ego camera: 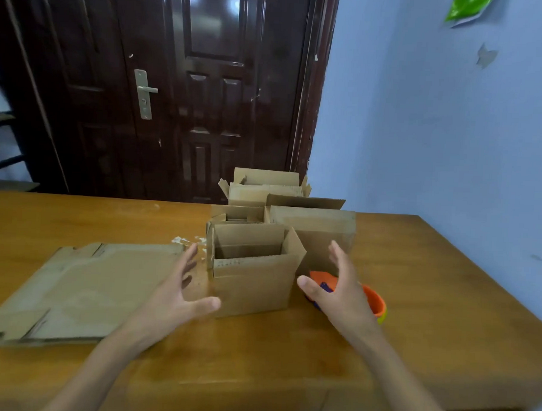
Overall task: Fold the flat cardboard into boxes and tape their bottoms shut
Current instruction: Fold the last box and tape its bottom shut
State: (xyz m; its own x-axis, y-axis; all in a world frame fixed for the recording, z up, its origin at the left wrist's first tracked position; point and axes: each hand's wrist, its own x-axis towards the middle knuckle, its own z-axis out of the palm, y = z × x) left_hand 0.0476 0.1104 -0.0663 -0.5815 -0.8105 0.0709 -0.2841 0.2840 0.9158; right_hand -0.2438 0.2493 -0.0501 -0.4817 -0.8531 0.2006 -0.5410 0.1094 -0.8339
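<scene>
Box (254,276), faint illegible print

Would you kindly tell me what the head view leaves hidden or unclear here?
- Orange tape dispenser: mostly hidden behind the right hand.
- Nearest box: its bottom faces the table, so any tape is unseen.
- Rear boxes: contents blocked by nearer ones.
- Left hand: motion-blurred.
</scene>
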